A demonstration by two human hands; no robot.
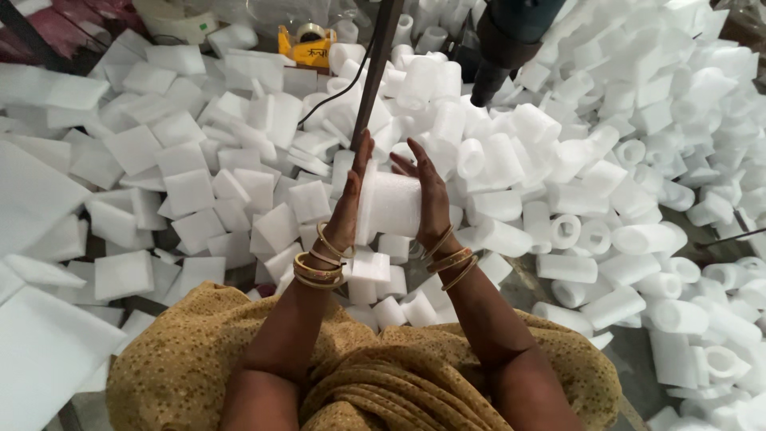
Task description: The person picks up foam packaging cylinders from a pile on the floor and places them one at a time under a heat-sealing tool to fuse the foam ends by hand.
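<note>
Between the two hands, just above the lap, sits a white foam roll, pressed flat-palmed from both sides. Left hand is flat against the roll's left end, fingers straight and pointing up, not curled round it. Right hand mirrors it on the right end, fingers extended, palm on the foam. So both are open-flat yet clamping the roll between them; gold bangles on both wrists.

Left of the hands: a big spread of flat foam squares, loose and overlapping, plus larger foam sheets at the far left edge. Right of the hands: a heap of finished-looking foam rolls, many tubes lying every way, reaching to the right edge of frame.

Judging by the piles, a good share of the work looks done, since the rolled heap is large, but plenty of flat squares are left unrolled, so I'd call it roughly midway. The held roll looks formed already, not yet dropped on the heap.

A dark pole and a dark tool hang above; a yellow tape dispenser sits further back.
</note>
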